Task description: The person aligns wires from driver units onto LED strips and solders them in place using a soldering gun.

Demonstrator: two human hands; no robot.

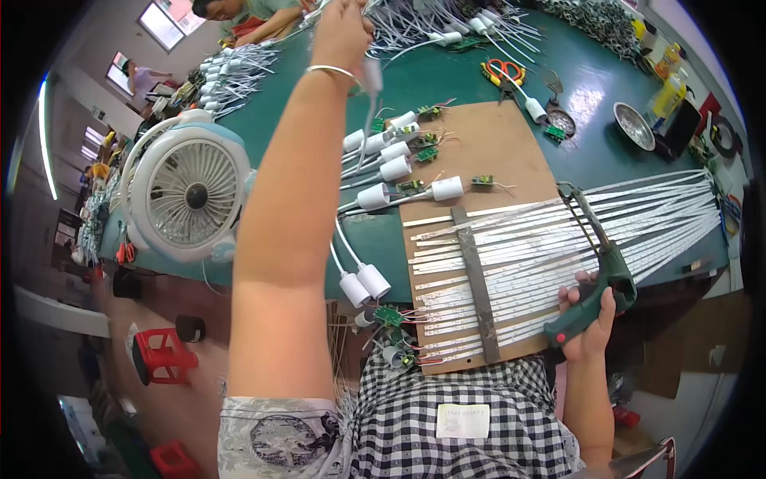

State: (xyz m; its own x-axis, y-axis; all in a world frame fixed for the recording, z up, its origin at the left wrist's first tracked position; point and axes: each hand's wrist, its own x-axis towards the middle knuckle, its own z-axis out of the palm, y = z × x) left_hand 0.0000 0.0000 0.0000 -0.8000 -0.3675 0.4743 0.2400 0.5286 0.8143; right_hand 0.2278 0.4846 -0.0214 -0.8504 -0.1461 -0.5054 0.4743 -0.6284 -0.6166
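My left arm stretches across the bench, and my left hand (343, 36) is closed at the far side, beside a pile of white cables. A blurred white lamp socket (372, 76) with a cable hangs just below its fingers; the exact grip is partly hidden. In my right hand (589, 323) is a dark green soldering gun (610, 275), its tip pointing away over the LED strips (527, 267). These strips lie side by side on a brown board (499, 152), under a dark flat bar (475, 287). A small green circuit board (389, 317) sits at the strips' left ends.
White sockets (395, 168) with circuit boards lie along the board's left edge. A fan (191, 191) stands at left. Pliers (504, 76), a metal dish (634, 126) and a bottle (666, 96) are at the far right. Another person (267, 16) sits across the bench.
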